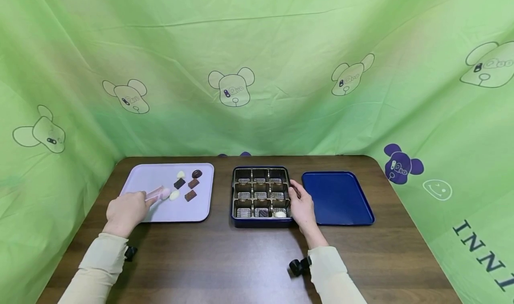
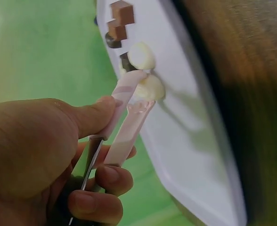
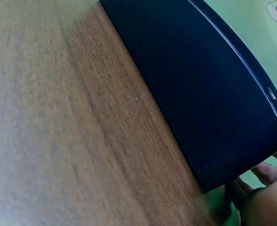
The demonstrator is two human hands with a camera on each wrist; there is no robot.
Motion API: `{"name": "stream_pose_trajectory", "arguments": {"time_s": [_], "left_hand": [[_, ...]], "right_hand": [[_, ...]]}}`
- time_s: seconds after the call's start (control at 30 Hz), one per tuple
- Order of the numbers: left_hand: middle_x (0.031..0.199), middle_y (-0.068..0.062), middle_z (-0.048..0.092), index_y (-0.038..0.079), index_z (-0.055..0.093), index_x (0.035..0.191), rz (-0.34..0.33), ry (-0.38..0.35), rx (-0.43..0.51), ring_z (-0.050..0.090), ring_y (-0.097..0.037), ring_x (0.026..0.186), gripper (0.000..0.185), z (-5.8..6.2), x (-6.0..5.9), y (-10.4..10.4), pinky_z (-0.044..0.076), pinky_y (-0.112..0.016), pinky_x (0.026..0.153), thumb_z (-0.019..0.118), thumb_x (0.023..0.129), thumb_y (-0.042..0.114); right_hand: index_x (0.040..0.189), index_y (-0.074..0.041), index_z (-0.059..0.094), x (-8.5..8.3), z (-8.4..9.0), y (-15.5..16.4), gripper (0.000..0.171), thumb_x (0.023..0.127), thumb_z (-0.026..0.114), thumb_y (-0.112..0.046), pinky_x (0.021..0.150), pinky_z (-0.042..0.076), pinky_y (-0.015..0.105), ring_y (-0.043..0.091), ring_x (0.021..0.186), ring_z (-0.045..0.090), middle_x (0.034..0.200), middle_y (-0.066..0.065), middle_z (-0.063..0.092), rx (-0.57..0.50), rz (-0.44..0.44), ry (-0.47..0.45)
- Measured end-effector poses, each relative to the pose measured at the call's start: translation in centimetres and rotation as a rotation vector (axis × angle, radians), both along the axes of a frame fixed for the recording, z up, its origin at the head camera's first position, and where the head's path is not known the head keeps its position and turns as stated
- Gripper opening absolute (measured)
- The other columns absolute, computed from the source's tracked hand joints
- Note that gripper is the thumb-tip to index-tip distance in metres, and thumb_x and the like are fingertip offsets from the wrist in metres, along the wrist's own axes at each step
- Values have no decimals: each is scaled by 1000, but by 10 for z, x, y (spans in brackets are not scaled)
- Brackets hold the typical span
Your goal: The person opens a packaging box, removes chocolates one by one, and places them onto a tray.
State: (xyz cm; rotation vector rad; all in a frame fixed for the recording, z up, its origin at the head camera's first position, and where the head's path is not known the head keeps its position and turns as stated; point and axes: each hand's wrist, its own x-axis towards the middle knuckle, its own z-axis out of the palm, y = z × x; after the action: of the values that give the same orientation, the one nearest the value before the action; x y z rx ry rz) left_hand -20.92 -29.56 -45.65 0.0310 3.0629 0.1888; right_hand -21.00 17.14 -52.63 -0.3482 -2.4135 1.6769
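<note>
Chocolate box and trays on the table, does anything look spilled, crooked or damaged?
Nothing stands out. The chocolate box sits square between the lilac tray and the blue lid. Loose chocolates all lie on the lilac tray. The left hand holds pink tongs at a white chocolate; the right hand rests against the box.

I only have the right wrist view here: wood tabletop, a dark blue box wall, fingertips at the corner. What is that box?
Observer: A navy chocolate box with a gridded insert; the right hand rests against its right side.
Operator: Anything in it?
Observer: A dark chocolate and a white chocolate sit in the front row; the other cells look empty.
Operator: And the left hand?
Observer: The left hand grips pink tongs, tips at a white chocolate on the lilac tray.
Operator: More on that tray?
Observer: Yes, several brown, dark and white pieces.
</note>
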Motion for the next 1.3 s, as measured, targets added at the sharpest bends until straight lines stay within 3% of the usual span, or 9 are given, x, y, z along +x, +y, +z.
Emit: {"name": "stream_pose_trajectory", "arguments": {"time_s": [0.23,0.4,0.5,0.67,0.8,0.9,1.03,1.3], "left_hand": [[84,-30,65,0,66,95,23,-26,2,61,-40,65,47,-4,0,1,46,-57,51,55,101,45],[82,-28,64,1,66,97,34,-16,11,60,-40,63,48,1,-1,1,44,-56,50,55,100,48],[77,-25,63,3,65,94,21,46,22,58,-39,59,46,9,-1,3,42,-55,47,56,100,48],[66,-19,60,5,66,94,-39,238,34,52,-36,48,39,29,-2,17,37,-52,40,62,97,44],[58,-13,57,7,70,97,-121,394,24,47,-31,42,37,46,-2,39,35,-48,36,68,93,45],[57,-9,55,9,74,101,-210,461,12,47,-26,42,36,55,-2,60,36,-43,36,71,92,44],[61,-2,55,13,74,109,-344,423,35,47,-18,46,34,61,-4,92,37,-38,38,70,94,43],[78,-3,68,17,73,117,-615,370,-22,61,-20,57,42,56,1,153,43,-36,41,67,94,53]], "right_hand": [[144,-5,54,0,-1,1,40,107,53,-19,106,43,49,36,130,55,138,24,59,-4,3,0],[143,-5,55,-1,-2,0,39,106,54,-17,105,43,48,35,129,56,137,23,60,-10,2,1],[143,-5,55,-1,-1,1,39,106,54,-17,106,43,48,34,129,55,138,23,59,-12,0,-2],[144,-6,55,-1,0,1,39,106,53,-17,106,43,48,33,129,55,139,22,59,-15,4,-10],[144,-5,54,0,1,1,39,106,53,-17,105,43,48,34,129,55,138,23,59,-23,10,-10],[144,-5,54,0,1,0,40,107,53,-17,105,43,48,34,130,54,139,23,58,-27,7,-15],[144,-6,54,0,2,1,40,107,53,-18,106,42,49,35,130,54,139,23,58,-23,1,-12],[144,-5,54,0,1,-1,39,107,52,-16,105,43,46,33,130,55,139,23,58,-25,14,-8]]}}
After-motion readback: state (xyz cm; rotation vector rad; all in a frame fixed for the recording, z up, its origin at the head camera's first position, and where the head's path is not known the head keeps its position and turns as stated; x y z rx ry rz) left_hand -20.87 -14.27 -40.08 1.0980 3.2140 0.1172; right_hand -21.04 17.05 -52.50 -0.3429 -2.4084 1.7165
